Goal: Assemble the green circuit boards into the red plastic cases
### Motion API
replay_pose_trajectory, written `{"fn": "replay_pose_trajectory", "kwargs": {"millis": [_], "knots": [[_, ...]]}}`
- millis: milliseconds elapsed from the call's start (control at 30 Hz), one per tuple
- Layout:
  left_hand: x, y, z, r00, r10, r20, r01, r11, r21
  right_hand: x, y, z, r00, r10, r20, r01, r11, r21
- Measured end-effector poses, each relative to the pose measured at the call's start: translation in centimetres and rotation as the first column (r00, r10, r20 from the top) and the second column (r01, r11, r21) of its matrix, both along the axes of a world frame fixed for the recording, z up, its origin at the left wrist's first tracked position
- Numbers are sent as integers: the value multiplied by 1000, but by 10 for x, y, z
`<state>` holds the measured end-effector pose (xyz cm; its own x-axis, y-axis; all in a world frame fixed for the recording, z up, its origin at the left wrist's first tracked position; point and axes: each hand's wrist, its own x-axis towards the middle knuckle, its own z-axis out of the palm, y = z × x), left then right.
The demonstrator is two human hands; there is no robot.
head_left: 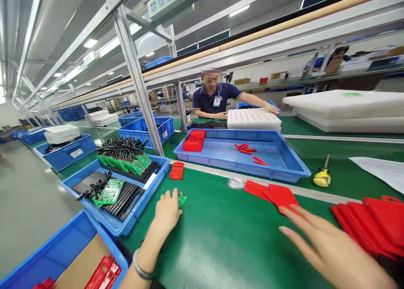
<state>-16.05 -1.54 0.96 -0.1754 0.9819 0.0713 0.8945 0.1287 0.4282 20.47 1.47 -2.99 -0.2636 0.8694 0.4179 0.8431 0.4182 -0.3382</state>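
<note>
My left hand (pixel 166 211) is closed over a small green circuit board (pixel 182 199), whose right corner shows between thumb and fingers; the rest is hidden under the hand. Just above it on the green bench lies a red plastic cover (pixel 176 170). My right hand (pixel 325 240) is open, its fingers stretched out toward red flat plastic pieces (pixel 282 195). The fingertips overlap the edge of the nearest piece; whether they touch it I cannot tell. To the right of this hand is a fanned stack of red covers (pixel 372 224).
A blue tray (pixel 221 156) holds red blocks and small red strips. At left, another blue tray (pixel 159 179) carries wired circuit boards; a blue bin (pixel 72 230) contains red parts. A yellow-handled screwdriver (pixel 322 176) lies at right. Across the bench sits a person (pixel 214 96) beside white foam (pixel 254 120).
</note>
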Motion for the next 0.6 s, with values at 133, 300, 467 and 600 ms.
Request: {"fn": "replay_pose_trajectory", "kwargs": {"millis": [133,300,467,600], "knots": [[-20,-9,-9,1000,-5,31,7,998,-65,-76,-30,-1,900,289,-327,-409,821,-398],[19,-2,-3,910,-259,324,298,951,-78,-112,-47,-16,482,10,-876,-802,407,-437],[46,62,5,924,-263,276,272,962,7,-107,-40,-16,-51,-461,-886,-882,436,-176],[25,125,1,979,40,198,-63,992,110,-99,-35,-8,-178,-561,-808,-796,565,-217]]}}
